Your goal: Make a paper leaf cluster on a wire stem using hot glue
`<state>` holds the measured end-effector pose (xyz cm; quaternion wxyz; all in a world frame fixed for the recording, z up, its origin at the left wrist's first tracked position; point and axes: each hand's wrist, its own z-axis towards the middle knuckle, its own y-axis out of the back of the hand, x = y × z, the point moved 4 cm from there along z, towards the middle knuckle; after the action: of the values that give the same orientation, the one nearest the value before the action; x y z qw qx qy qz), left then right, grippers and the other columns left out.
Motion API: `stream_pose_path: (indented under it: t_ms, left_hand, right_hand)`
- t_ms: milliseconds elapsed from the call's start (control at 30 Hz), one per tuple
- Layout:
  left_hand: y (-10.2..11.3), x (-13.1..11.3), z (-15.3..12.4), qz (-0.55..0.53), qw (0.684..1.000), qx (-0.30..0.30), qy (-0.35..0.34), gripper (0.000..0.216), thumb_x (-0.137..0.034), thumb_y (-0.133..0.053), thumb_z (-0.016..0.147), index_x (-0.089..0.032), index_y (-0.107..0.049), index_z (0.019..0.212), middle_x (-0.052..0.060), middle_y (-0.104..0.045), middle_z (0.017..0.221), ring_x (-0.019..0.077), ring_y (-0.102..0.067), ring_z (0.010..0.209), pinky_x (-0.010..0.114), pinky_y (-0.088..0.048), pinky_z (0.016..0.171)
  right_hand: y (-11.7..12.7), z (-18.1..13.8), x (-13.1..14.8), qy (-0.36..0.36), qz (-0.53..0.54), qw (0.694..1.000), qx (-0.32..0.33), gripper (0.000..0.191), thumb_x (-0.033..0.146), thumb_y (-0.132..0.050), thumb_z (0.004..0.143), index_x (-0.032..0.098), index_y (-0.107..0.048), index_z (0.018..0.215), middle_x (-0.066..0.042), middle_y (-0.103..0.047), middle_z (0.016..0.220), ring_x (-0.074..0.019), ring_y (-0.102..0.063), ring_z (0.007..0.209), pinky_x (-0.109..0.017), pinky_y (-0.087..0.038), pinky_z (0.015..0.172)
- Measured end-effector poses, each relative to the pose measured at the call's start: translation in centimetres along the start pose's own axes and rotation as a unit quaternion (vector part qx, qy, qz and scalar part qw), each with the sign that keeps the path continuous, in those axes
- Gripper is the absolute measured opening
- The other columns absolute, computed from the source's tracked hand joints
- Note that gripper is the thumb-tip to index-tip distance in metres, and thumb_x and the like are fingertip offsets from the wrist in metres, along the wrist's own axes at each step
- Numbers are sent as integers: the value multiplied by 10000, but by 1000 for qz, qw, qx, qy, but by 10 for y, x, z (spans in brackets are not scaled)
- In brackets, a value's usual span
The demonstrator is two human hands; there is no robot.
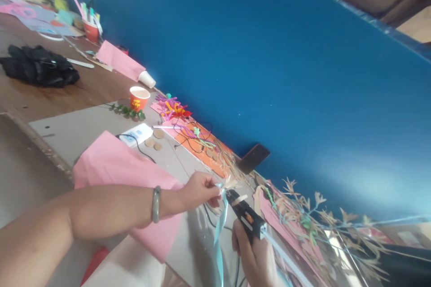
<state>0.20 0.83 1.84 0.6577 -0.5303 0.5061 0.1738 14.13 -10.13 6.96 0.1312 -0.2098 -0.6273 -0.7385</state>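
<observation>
My left hand [200, 189] pinches the top of a light blue ribbon [219, 228], together with a small pale strip, above the grey table [84, 130]. A grey bangle sits on that wrist. My right hand [256, 258] grips a black glue gun [245, 216]. The gun's nozzle points up-left and touches the pinched spot. The ribbon hangs down between both hands.
A pink paper sheet [117, 166] lies under my left forearm. Behind are a white power strip [136, 134], an orange paper cup [139, 97], colourful paper flowers [173, 108], a dark phone [254, 158] against the blue wall, a black cloth [38, 65] and dried straw stems [319, 219] at the right.
</observation>
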Motion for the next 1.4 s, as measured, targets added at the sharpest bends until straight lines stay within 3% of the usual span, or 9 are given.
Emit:
stream_pose_path:
  t_ms: [267, 1400]
  left_hand:
    - [1, 0, 0, 5, 1000, 3, -2, 181, -238, -712, 670, -105, -594, 638, 28, -642, 533, 137, -641, 473, 236, -533, 485]
    - [0, 0, 0, -12, 1000, -1, 11, 229, -251, -763, 620, -108, -585, 630, 24, -643, 532, 142, -638, 471, 244, -526, 483]
  right_hand:
    - [0, 2, -3, 0, -14, 1000, 17, 533, 566, -319, 935, 233, -423, 532, 2, -504, 500, -156, -487, 471, -285, -380, 533]
    - [0, 0, 0, 22, -9, 1000, -16, 538, 596, -353, 923, 232, -464, 542, 10, -489, 438, -167, -501, 443, -295, -434, 547]
